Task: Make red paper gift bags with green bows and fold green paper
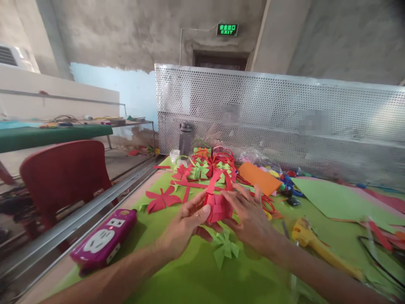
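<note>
A small red paper basket (pixel 218 208) with woven sides and an upright strip handle is held above the table between my two hands. My left hand (pixel 191 217) grips its left side, thumb on the front face. On the right side, my right hand (pixel 249 217) has its fingers curved over the basket's upper edge and its thumb lower down. Just below my hands lies a light green paper flower (pixel 225 247). Beyond my left hand rests a red paper flower (pixel 162 199). The basket's far side and underside are hidden.
Several finished red paper baskets (pixel 221 158) stand at the back against a perforated metal screen (pixel 268 105). A purple power bank-like box (pixel 106 240) sits left, a yellow glue gun (pixel 322 249) right. Orange paper (pixel 259 178) and green sheets (pixel 332 198) lie behind. A grey bottle (pixel 185 139) stands upright.
</note>
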